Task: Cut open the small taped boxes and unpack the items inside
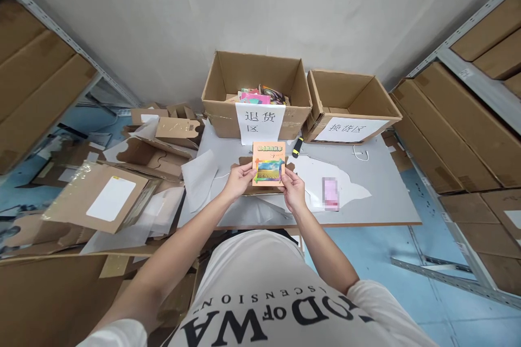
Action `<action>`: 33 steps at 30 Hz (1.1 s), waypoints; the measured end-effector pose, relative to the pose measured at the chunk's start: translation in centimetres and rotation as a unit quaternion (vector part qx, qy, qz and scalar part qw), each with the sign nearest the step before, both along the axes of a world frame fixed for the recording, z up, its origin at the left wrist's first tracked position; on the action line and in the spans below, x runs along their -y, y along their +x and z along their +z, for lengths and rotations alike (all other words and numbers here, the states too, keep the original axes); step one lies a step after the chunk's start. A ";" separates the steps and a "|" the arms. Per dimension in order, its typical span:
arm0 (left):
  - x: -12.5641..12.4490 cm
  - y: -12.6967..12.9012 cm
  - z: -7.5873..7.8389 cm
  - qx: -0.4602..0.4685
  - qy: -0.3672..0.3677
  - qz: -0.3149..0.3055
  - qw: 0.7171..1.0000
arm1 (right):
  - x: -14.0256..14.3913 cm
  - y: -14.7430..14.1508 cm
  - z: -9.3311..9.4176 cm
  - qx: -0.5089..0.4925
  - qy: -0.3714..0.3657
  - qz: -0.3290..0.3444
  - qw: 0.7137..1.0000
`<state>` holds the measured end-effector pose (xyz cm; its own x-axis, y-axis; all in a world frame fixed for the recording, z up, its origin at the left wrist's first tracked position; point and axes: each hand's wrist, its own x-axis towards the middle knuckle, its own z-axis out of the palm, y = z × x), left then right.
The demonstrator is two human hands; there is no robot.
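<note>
From my station I have the orange booklet (pixel 269 165) over the desk (pixel 385 201), cover up, long axis running 12 to 6 o'clock, title end pointing to 12, toward the larger carton (pixel 222 119). The left hand (pixel 240 179) pinches it at 8 o'clock, the right hand (pixel 294 191) at 4, fingers closed on its edges.

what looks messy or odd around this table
Left of the table, opened cardboard boxes lie jumbled with loose white sheets, which looks untidy. The pink item on the table is pixelated, so its details are hidden. The orange book in the left hand and right hand shows no obvious damage.
</note>
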<state>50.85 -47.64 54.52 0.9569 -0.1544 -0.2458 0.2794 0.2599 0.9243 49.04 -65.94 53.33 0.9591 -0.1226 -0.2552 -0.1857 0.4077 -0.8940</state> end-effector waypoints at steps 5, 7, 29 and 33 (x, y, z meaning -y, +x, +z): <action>2.6 -1.0 -0.9 0.067 0.047 0.123 0.989 | 0.0 -0.5 0.8 0.065 -0.086 -0.032 0.994; 3.8 -1.9 -0.5 0.079 0.027 0.095 0.992 | -0.3 -1.0 1.3 0.119 -0.123 -0.020 0.985; 2.4 -2.2 0.0 -0.043 -0.205 0.060 0.976 | 2.1 -0.6 1.8 -0.022 -0.065 0.113 0.991; 2.3 -2.4 -0.5 -0.035 -0.160 0.082 0.983 | 2.5 -0.8 1.6 -0.024 -0.083 0.108 0.990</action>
